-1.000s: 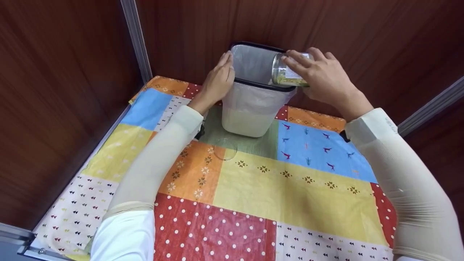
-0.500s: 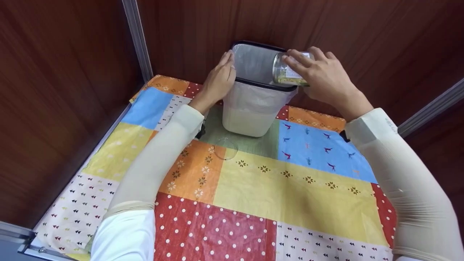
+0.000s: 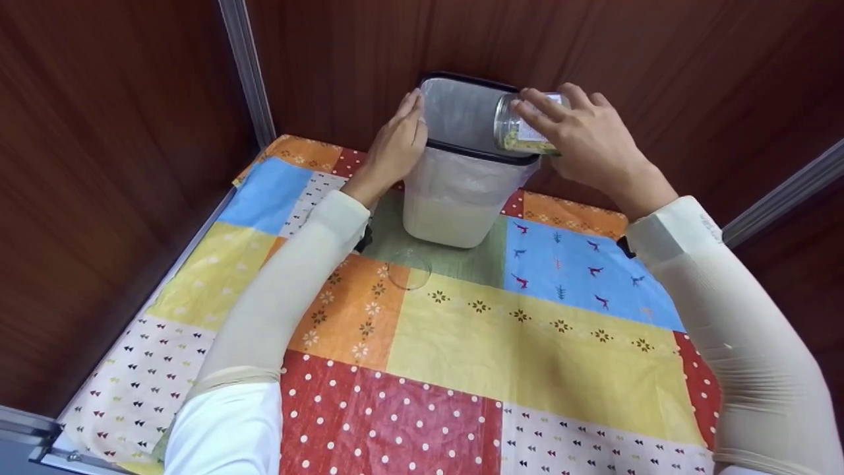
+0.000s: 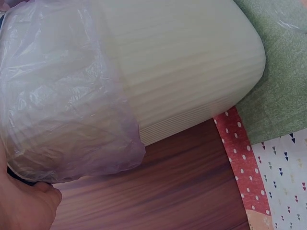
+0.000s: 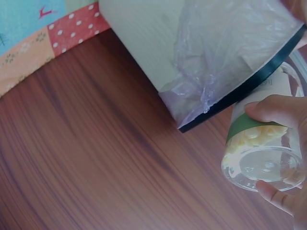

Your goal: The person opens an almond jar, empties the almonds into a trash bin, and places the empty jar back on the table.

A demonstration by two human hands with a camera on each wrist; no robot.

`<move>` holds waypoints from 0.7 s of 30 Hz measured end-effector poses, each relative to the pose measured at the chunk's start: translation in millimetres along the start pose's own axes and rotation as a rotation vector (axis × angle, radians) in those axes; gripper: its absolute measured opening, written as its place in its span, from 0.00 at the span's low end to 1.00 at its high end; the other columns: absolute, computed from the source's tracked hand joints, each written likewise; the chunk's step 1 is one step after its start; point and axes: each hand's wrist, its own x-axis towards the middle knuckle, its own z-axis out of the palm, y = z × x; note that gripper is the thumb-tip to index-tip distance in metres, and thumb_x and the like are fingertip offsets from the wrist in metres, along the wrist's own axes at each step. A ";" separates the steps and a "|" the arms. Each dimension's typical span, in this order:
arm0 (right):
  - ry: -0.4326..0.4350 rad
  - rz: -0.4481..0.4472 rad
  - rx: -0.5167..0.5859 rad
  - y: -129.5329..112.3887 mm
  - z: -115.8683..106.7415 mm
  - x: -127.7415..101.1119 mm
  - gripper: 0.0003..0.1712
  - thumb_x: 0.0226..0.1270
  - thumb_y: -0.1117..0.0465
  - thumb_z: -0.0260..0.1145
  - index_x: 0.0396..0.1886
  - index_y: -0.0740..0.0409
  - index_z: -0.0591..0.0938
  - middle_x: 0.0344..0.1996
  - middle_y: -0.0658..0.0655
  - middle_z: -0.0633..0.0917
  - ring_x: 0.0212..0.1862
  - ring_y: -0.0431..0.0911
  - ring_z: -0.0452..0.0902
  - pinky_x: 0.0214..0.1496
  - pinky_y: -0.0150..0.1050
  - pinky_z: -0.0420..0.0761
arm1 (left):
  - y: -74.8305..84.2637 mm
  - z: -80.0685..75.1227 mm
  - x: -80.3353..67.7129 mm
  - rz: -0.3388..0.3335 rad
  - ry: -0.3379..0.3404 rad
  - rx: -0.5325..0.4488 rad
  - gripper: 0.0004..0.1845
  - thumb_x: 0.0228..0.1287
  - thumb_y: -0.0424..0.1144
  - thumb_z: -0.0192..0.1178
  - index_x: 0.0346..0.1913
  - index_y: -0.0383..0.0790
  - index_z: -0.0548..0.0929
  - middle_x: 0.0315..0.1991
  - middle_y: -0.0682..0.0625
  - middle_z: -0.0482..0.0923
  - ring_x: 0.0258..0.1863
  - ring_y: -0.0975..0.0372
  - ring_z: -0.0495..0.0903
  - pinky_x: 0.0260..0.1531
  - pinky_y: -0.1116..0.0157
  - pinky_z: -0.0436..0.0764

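Jar tipped over the bin, some yellow contents not yet out

The jar [image 3: 521,128] lies nearly on its side above the bin's [image 3: 455,198] right rim, mouth toward the lined opening; the right hand [image 3: 583,142] grips it, fingers over the label and thumb underneath, and the right wrist view shows pale yellow pieces [image 5: 254,139] lodged by the green label band, so the emptying looks under way rather than finished, and the jar has yet to be set down. The left hand [image 3: 395,148] rests flat against the bin's left rim, fingers straight, steadying it over the clear liner [image 4: 62,96]. Nearer the person than both hands, a clear lid [image 3: 409,270] lies on the bench [image 3: 527,356], covered by a bright patchwork cloth. Dark wood panels [image 3: 119,145] with metal strips close in behind and to both sides.
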 end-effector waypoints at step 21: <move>0.038 -0.037 0.015 3.5 4.4 -0.6 0.62 0.52 0.68 0.78 0.82 0.37 0.55 0.80 0.56 0.59 0.71 0.67 0.60 0.62 0.71 0.70 | 3.7 6.3 2.5 -0.012 -0.013 0.011 0.30 0.83 0.44 0.35 0.79 0.33 0.55 0.82 0.44 0.48 0.80 0.64 0.43 0.73 0.74 0.44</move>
